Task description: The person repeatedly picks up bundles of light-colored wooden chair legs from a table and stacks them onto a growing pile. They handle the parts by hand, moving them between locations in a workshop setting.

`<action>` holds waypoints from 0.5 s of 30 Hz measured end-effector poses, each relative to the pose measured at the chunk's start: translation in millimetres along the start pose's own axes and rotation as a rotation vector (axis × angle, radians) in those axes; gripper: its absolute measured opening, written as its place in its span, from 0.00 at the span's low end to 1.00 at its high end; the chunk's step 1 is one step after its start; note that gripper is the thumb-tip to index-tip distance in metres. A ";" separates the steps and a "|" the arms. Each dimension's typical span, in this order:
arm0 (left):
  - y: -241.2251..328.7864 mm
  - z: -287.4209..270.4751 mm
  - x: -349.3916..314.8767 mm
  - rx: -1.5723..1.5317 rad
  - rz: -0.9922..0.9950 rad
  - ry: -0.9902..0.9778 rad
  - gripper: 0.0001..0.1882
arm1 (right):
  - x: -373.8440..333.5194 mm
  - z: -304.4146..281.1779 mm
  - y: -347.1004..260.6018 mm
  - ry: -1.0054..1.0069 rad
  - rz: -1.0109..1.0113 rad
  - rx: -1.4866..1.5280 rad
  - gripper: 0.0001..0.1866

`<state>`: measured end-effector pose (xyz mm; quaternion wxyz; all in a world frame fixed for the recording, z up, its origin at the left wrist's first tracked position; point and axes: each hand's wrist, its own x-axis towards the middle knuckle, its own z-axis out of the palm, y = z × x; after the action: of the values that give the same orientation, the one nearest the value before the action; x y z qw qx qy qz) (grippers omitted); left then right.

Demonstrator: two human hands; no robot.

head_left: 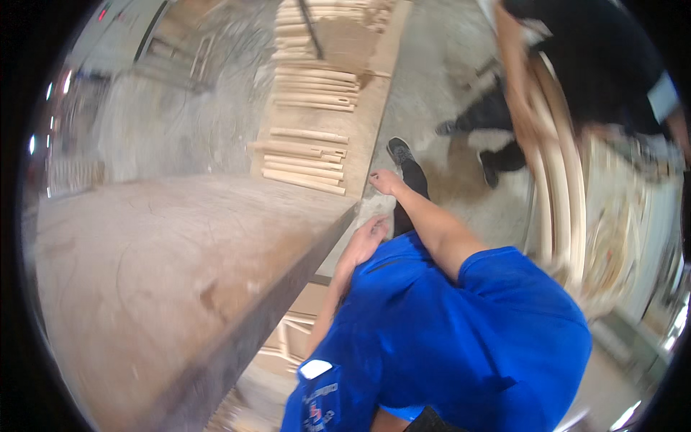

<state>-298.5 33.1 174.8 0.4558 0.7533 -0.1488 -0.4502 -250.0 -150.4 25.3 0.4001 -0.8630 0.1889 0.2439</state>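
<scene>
My left hand (371,235) hangs beside the corner of a large wooden tabletop (158,245), close to my blue shirt (446,324). Its fingers are loosely bent and apart, with nothing in them. Farther forward, my right hand (386,182) is beside the edge of a long pale board (367,137); its fingers are curled in, and no object shows in them. On that board lie several slim wooden rods (306,165), some with slots cut near the end, set out in bunches. Neither hand visibly touches them. Blur softens the finger details.
At the right, a person in dark clothes (590,65) stands next to long curved wooden pieces (561,173), an arm reaching down to them. More wooden pieces (288,338) show below the tabletop. Concrete floor (439,79) runs between the board and that person.
</scene>
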 end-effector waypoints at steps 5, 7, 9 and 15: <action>17.0 -13.2 76.5 -0.141 -0.143 0.135 0.23 | 141.8 -46.0 10.8 -0.135 -0.020 -0.119 0.28; 2.0 -36.0 144.7 -0.223 -0.219 0.319 0.22 | 223.3 -56.3 -16.0 -0.137 -0.101 -0.097 0.30; -3.3 -14.1 186.4 -0.537 -0.345 0.402 0.21 | 266.7 -55.2 17.8 -0.216 -0.203 -0.224 0.35; -72.7 -59.7 324.5 -0.819 -0.376 0.669 0.19 | 504.6 -36.2 -66.4 0.143 -0.671 -0.381 0.35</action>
<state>-84.9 -100.5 -50.2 0.6455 0.6301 0.3276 -0.2812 202.9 -204.3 -203.4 0.2760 -0.9505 -0.1250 0.0694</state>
